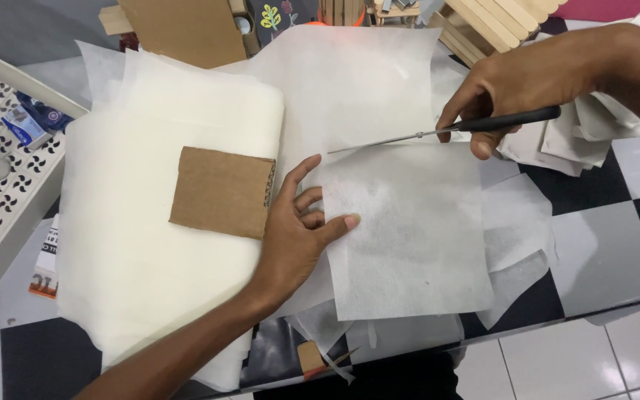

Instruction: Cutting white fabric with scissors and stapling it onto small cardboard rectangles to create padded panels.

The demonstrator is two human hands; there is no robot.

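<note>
My right hand (527, 81) grips black-handled scissors (446, 130), whose blades point left along the top edge of a square white fabric sheet (409, 230). My left hand (298, 230) presses the sheet's left edge flat, thumb lying on it. To the left sits a thick folded pile of white fabric (142, 244) with a brown cardboard rectangle (222, 192) resting on top, right beside my left hand. A larger white sheet (350, 81) stretches behind the scissors.
White offcuts (516, 222) lie to the right on a black-and-white checkered table (609, 252). A white patterned tray (9, 178) holds small items at the left. Cardboard (187, 30) and wooden sticks (498, 18) are at the back. Folded white pieces (579, 137) sit under my right wrist.
</note>
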